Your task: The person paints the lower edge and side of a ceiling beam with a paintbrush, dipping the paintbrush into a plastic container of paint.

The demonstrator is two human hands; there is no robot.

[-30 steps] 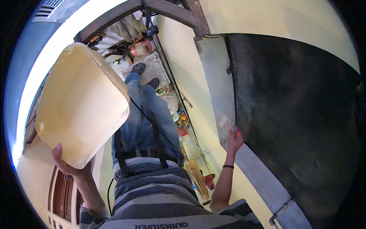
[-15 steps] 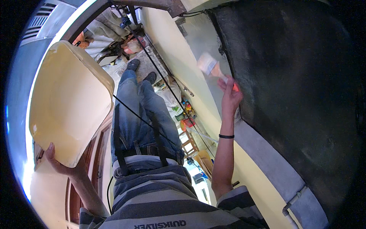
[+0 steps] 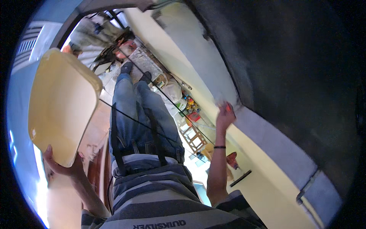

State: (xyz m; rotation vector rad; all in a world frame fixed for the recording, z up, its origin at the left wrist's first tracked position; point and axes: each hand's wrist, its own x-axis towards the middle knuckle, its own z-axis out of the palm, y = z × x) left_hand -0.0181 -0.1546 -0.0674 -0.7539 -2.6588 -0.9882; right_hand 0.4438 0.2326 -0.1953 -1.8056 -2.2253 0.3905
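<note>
The person's two hands were well apart: the left hand [image 3: 64,163] was clamped on the lower edge of a cream tray [image 3: 63,103], its thumb over the near face, and held it tilted to the left of the jeans-clad legs [image 3: 127,110]. The right hand [image 3: 225,117] was closed around a paintbrush [image 3: 228,107], whose orange handle end showed while the rest was blurred. That brush was at the grey band [image 3: 206,63] bordering the dark panel [image 3: 289,84], though whether it touched the surface could not be told.
</note>
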